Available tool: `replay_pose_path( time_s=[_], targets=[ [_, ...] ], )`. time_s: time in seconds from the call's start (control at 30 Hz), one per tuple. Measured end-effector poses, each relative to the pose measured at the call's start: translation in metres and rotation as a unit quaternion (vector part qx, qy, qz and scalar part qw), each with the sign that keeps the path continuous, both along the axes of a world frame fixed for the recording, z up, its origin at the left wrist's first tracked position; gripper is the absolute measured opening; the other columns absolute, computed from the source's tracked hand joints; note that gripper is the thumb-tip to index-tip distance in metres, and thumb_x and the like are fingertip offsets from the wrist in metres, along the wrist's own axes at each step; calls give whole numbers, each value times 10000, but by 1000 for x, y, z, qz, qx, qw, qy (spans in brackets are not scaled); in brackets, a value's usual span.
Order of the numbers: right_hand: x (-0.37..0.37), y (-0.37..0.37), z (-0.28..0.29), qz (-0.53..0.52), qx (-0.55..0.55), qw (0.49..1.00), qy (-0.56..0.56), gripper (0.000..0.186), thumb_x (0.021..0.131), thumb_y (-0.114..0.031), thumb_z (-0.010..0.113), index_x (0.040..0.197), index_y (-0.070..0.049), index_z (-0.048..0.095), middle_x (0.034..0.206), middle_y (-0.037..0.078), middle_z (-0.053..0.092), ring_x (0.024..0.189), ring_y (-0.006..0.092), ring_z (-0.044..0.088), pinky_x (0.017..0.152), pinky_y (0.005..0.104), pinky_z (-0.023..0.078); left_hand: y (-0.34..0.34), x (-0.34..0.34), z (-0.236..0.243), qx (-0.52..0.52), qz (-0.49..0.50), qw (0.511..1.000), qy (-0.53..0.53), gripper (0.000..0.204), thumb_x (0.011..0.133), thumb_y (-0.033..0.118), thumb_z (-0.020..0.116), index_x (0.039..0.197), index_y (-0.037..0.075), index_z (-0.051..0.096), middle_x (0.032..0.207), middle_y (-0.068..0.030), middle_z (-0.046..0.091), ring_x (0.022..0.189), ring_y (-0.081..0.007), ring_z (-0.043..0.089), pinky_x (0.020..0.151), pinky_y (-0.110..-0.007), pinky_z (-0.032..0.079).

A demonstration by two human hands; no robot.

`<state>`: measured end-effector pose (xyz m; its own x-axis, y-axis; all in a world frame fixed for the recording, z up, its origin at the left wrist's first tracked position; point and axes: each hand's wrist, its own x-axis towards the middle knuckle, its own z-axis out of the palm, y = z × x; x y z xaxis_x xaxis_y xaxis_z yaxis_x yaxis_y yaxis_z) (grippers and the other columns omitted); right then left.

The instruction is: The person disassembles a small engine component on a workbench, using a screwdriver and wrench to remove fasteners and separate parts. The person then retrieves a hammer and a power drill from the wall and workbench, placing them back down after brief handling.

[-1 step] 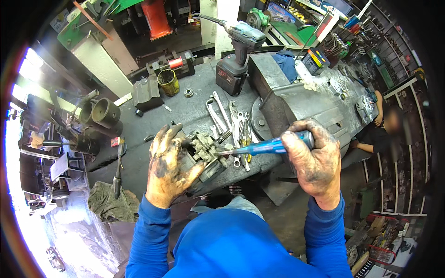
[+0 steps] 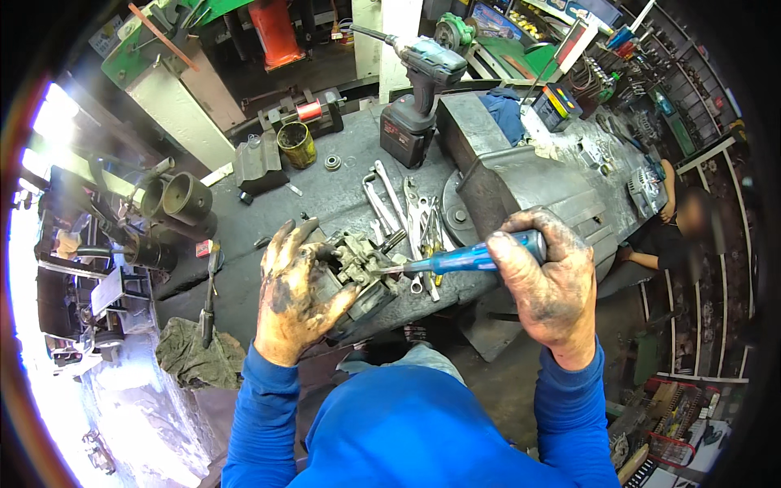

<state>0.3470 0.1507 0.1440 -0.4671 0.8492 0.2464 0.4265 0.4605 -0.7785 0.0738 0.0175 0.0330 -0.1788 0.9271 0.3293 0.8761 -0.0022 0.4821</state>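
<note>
Two hands work: left hand [image 2: 290,297] holds the metal part [image 2: 355,259] on the counter [image 2: 264,215]; right hand [image 2: 557,286], at its three o'clock, holds a blue screwdriver [image 2: 460,259] to it. Job looks started, not done.

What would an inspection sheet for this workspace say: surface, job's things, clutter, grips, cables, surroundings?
Surface: dark, smudged workbench.
Job's things: metal assembly near the bench's near edge; blue-handled screwdriver, its tip at the metal assembly.
Clutter: wrenches beside the metal assembly, cordless power tool standing upright, yellow can, metal ring.
Left grip: fingers spread at the metal assembly's left; whether it clamps is hidden.
Right grip: closed around the screwdriver's handle.
Cables: looped strands at upper right, too small to identify.
Surroundings: crumpled cloth at lower left, another person's arm and shelving at far right.
</note>
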Motion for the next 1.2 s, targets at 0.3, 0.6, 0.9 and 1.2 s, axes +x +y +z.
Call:
replay_pose_path(
  time_s=[0.3,0.6,0.9,1.2],
  targets=[
    [-18,26,-6,179,267,947,17,196,826,-121,852,999,-100,762,830,111,669,561,246,665,456,361,516,8,2,6,-7,5,1000,2,594,696,276,903,1210,58,702,1471,-191,601,1437,-482,466,1194,-577,370],
    [-25,20,0,194,117,971,76,202,825,-116,856,1001,-61,772,774,126,660,575,248,665,449,370,506,8,2,5,-7,9,1000,-9,590,684,269,911,1195,56,708,1477,-191,600,1448,-473,461,1202,-570,362],
    [-28,20,4,153,167,969,103,239,833,-115,872,963,20,723,740,88,682,567,234,675,494,366,545,8,3,6,6,19,1000,-8,565,664,291,920,1150,73,731,1467,-189,606,1443,-479,462,1197,-585,354],
    [-33,51,-30,141,203,965,85,234,872,-42,809,1085,-135,779,819,88,657,608,198,668,497,319,534,8,10,15,4,38,998,42,548,648,283,923,1124,79,745,1471,-181,610,1433,-488,467,1181,-586,378]
  ],
)
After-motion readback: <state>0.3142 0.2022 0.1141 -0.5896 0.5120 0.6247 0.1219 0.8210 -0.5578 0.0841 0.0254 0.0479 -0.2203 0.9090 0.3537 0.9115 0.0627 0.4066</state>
